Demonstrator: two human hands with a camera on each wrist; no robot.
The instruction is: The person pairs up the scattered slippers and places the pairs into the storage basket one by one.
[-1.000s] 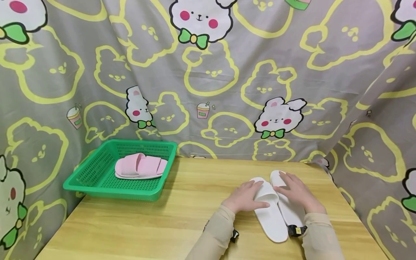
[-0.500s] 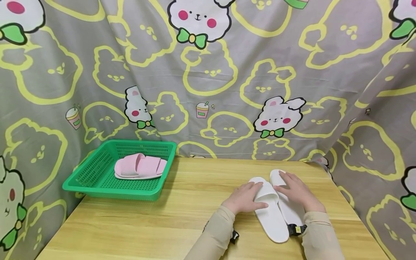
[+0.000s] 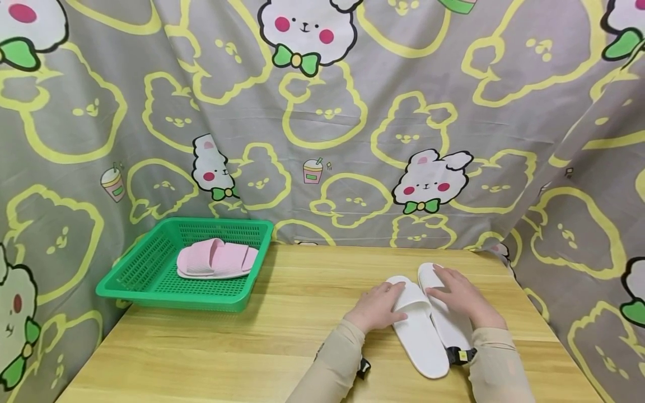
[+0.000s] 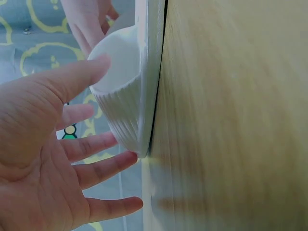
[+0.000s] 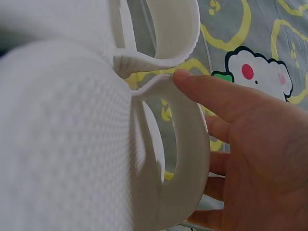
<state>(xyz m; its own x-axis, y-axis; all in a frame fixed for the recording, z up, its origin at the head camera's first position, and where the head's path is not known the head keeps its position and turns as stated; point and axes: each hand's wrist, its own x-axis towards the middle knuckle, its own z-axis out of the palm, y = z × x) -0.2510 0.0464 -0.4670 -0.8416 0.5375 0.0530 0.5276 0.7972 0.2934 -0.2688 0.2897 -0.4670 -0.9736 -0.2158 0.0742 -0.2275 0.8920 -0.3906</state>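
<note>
Two white slippers lie side by side on the wooden table, toes pointing away and heels toward me. In the head view my left hand (image 3: 375,308) is at the outer side of the left slipper (image 3: 422,347), near its toe strap. The left wrist view shows that hand's fingers spread and mostly straight, fingertips right at the toe end and thumb over the ribbed strap (image 4: 118,113). My right hand (image 3: 461,296) lies over the right slipper (image 3: 448,324). In the right wrist view its thumb touches the strap (image 5: 190,139), with the other fingers extended along the outer side, partly hidden.
A green perforated basket (image 3: 201,299) stands at the table's back left, holding pink slippers (image 3: 216,259). The wooden table (image 3: 282,347) stretches between the basket and my hands. Grey patterned cloth (image 3: 322,134) hangs behind and along both sides.
My left thumb has drawn back slightly leftward from the left slipper, whose heel end has shifted a touch. The right hand stays almost where it was.
</note>
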